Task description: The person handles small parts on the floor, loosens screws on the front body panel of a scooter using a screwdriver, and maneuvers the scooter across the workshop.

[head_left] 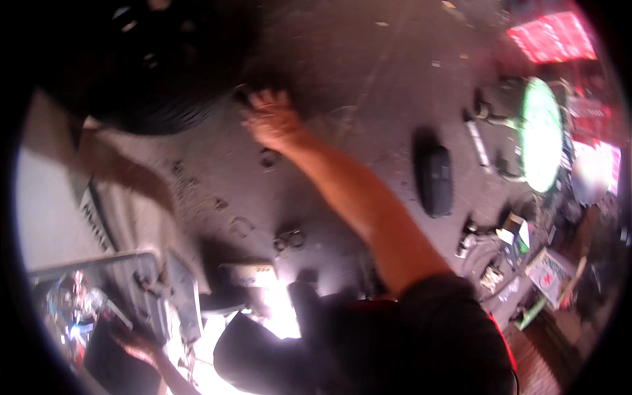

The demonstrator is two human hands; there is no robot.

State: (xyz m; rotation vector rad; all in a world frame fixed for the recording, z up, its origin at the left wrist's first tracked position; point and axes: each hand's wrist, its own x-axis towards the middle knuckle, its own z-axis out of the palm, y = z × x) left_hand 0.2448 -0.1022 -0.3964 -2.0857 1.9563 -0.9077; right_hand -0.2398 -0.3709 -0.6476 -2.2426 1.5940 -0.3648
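My right hand [271,120] is stretched out over the dark floor at the upper middle, with its fingers spread. Close to its fingertips is the edge of a black tyre [164,115], whose upper part is lost in shadow. Whether the fingers touch the tyre I cannot tell. At the lower left my left hand [137,343] hangs beside a grey tray [141,260] of shiny metal tools [79,289]. It is somewhat blurred, its fingers look extended, and I see nothing held in it.
Metal rings [289,240] lie on the floor [342,164]. To the right are a black oblong case [438,181], a green round-topped stool [541,135] and a pale tube [478,143]. Small boxes [552,276] and hoses clutter the lower right. A pale panel [56,197] stands at left.
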